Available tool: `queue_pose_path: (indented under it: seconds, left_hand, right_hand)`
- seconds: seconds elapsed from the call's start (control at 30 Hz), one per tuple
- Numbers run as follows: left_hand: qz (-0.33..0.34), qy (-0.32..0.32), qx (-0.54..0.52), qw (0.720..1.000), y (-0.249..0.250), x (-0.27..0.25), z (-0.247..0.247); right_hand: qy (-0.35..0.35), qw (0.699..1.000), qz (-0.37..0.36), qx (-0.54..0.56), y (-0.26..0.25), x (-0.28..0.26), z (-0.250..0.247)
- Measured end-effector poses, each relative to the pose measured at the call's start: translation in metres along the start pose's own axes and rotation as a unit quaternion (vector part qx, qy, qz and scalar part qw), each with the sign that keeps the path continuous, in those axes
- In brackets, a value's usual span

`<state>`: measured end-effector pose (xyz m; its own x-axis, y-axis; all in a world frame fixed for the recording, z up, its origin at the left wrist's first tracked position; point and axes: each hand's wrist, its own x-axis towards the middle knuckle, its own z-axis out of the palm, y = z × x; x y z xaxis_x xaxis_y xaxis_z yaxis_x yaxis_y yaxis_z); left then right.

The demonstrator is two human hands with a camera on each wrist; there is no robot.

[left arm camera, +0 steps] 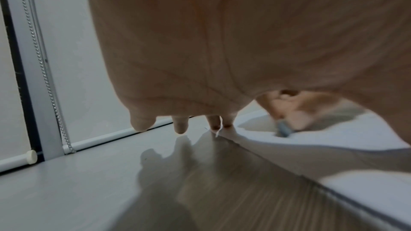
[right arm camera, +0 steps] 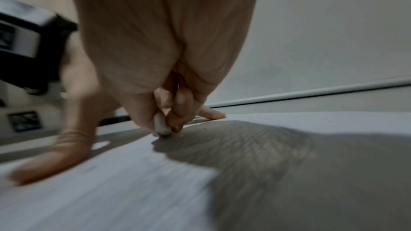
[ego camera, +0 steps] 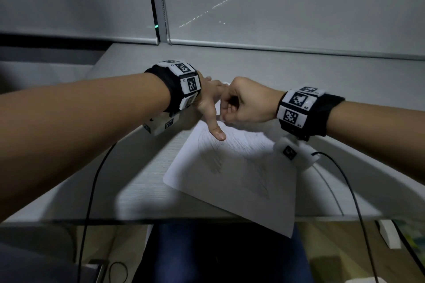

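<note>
Dim room. A pale grey wood-grain tabletop [ego camera: 133,167] has grey roller blinds [ego camera: 299,7] drawn behind it. A white paper sheet with pencil shading [ego camera: 230,179] lies flat under both hands. The left hand [ego camera: 205,101] has straight, spread fingers pressing the sheet near its far edge. The right hand [ego camera: 248,103] has curled fingers pinching a small grey-white eraser stub [right arm camera: 161,126] (blurred). The stub's tip touches the paper just below those fingers, close beside the left thumb.

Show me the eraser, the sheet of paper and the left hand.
eraser [right arm camera: 161,126], right wrist view, its grey tip.
sheet of paper [ego camera: 230,181], head view, a bare middle part.
left hand [ego camera: 207,102], head view, its back.
</note>
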<state>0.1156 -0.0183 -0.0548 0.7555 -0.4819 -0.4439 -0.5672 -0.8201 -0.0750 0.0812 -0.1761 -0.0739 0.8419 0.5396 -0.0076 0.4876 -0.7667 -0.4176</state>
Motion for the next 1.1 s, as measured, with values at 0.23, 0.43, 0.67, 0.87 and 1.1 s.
queue_pose_path:
  seconds: [0.23,0.43,0.67,0.87,1.1]
  left_hand:
    - [-0.022,-0.018,0.026,0.999,0.002,0.004,-0.001]
    - [-0.013,-0.013,0.022,1.000,0.004,0.000,-0.001]
    - [-0.025,-0.022,0.022,0.999,-0.001,0.005,-0.001]
    - [-0.014,-0.024,0.010,1.000,-0.004,0.007,0.000]
    - [-0.021,-0.018,0.027,0.999,-0.002,0.005,-0.001]
  right_hand:
    - [0.070,0.995,0.052,-0.049,0.011,0.013,-0.002]
    - [-0.005,1.000,0.004,0.000,-0.002,-0.006,0.004]
    - [0.087,0.990,0.084,-0.069,0.028,0.018,-0.011]
    - [0.006,0.999,0.018,-0.028,0.003,0.004,0.001]
    - [0.062,0.993,0.071,-0.074,0.034,0.018,-0.013]
